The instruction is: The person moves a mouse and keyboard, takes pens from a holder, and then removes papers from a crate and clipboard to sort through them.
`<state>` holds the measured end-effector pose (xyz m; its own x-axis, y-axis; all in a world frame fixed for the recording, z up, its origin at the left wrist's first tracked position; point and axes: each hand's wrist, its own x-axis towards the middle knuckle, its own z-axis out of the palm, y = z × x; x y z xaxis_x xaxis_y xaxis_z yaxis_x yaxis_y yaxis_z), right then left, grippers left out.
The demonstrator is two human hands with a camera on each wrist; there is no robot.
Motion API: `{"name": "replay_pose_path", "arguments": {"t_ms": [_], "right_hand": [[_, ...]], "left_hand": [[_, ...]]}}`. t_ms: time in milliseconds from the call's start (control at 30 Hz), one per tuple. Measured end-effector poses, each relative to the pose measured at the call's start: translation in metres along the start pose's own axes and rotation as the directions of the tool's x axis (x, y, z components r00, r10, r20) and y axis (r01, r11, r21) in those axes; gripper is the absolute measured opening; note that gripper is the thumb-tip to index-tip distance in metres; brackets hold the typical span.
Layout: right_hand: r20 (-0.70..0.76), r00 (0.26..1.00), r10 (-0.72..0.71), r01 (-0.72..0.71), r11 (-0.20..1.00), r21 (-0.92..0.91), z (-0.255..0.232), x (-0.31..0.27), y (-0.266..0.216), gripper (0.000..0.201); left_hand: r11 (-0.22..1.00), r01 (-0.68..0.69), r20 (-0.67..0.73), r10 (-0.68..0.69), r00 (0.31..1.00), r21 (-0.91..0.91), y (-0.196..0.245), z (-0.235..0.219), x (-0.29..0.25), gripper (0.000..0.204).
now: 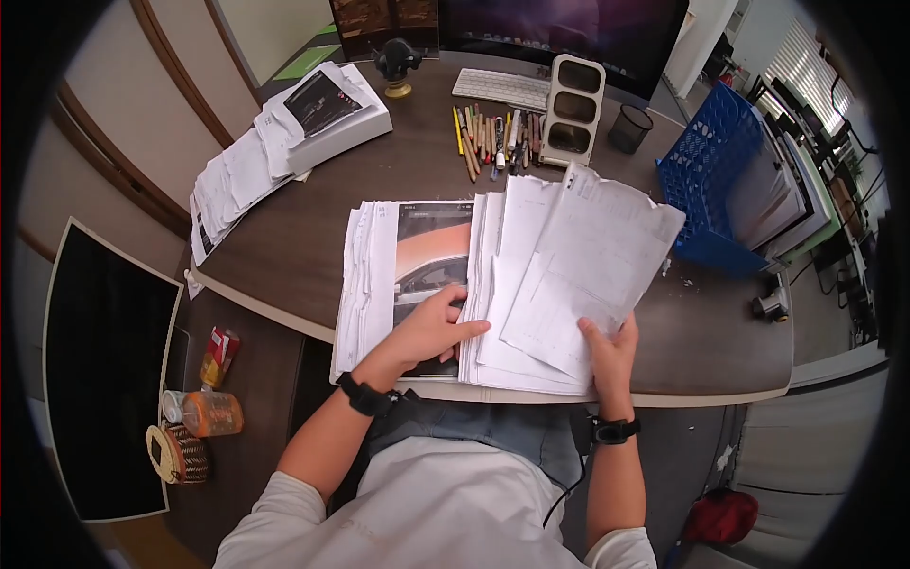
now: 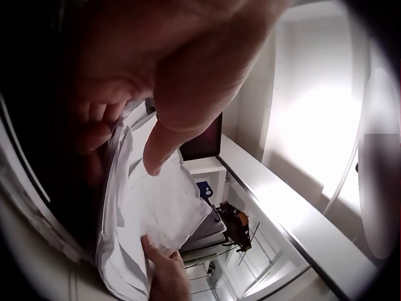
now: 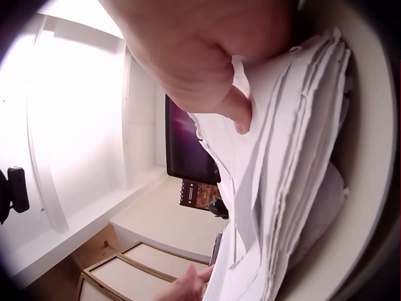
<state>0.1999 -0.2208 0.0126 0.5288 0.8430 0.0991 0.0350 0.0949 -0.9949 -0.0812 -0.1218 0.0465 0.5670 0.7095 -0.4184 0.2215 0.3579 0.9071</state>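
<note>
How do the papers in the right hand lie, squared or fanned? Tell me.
Fanned: the top sheet lies askew, and sheets beneath show past its left edge.

1. The left forearm (image 1: 327, 446) angles forward and inward.
2. The left hand (image 1: 425, 334) grips, thumb extended toward the right hand (image 1: 614, 358), fingers bent.
3. The right forearm (image 1: 616, 484) points almost straight ahead.
4. The right hand pinches, thumb on top.
5. Both hands stand well apart.

- Counter (image 1: 716, 346): dark wood-look top, pale edge
- Wall panels (image 1: 109, 76): pale with brown banding, at left
- Window blind (image 1: 813, 71): slatted, brightly lit, upper right
- Floor (image 1: 678, 479): dark grey, visible below counter
- Ceiling (image 2: 316, 119): white, strong glare in left wrist view
</note>
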Motion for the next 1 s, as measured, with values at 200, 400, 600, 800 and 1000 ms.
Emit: {"name": "replay_pose_path", "arguments": {"t_ms": [200,400,600,800,1000], "right_hand": [[-0.246,0.952,-0.18,0.172,0.984,-0.054,-0.001,-0.024,-0.019,0.035],[0.003,0.98,-0.201,0.196,0.953,-0.233,0.027,-0.001,-0.057,0.018],[0.207,0.932,-0.296,0.359,0.687,-0.632,-0.003,0.02,-0.041,0.026],[0.201,0.951,-0.233,0.287,0.44,-0.851,-0.067,0.002,-0.011,0.063],[0.133,0.99,-0.047,0.12,0.774,-0.622,-0.058,-0.007,-0.015,0.086]], "left_hand": [[0.941,-0.316,-0.023,0.316,0.949,-0.117,0.01,0.027,-0.007,0.033],[0.902,-0.39,-0.37,0.432,0.822,0.187,0.016,0.006,-0.067,0.02],[0.714,0.077,-0.432,0.331,0.839,0.696,-0.025,-0.044,-0.078,0.04],[0.68,0.23,-0.645,0.451,0.616,0.696,-0.042,-0.065,-0.12,0.054],[0.886,0.054,-0.478,-0.299,0.826,-0.46,-0.119,-0.081,-0.154,0.046]]}}
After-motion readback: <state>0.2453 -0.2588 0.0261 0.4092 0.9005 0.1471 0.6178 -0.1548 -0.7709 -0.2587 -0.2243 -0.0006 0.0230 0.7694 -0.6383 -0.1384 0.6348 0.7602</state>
